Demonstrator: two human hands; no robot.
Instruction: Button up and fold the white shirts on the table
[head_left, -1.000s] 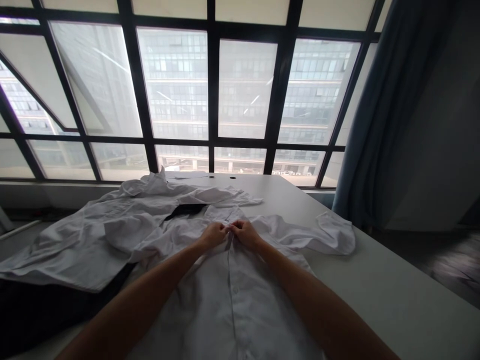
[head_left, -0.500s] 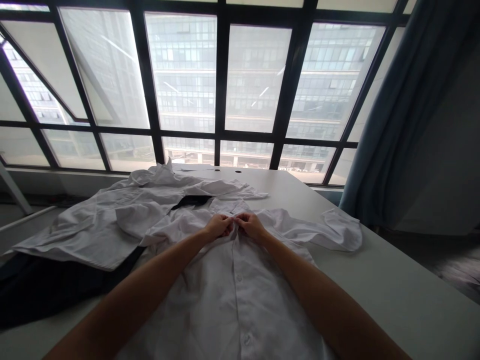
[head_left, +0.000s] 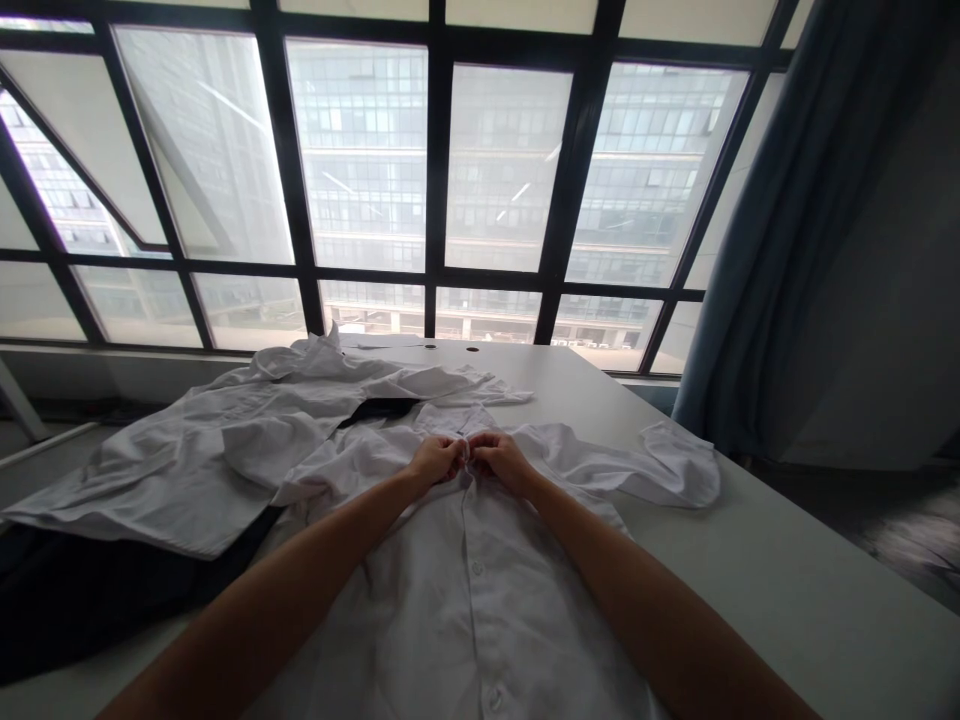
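Head view: both hands (head_left: 435,462) (head_left: 501,460) pinch white shirt (head_left: 480,600) at its button placket.

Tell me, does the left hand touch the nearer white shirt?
Touching. The head view shows the left hand pinching the nearer white shirt at its front edge near the collar.

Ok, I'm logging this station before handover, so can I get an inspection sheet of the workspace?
Surface: pale table, clothes spread over its left and middle.
Job's things: white shirt lying flat, front up, one sleeve stretched out to the right.
Clutter: crumpled shirt at left; dark garment under it.
Hands: left hand and right hand both pinch the white shirt's button strip near the collar.
Cables: nothing seen.
Surroundings: large gridded window behind the table; blue-grey curtain at right.
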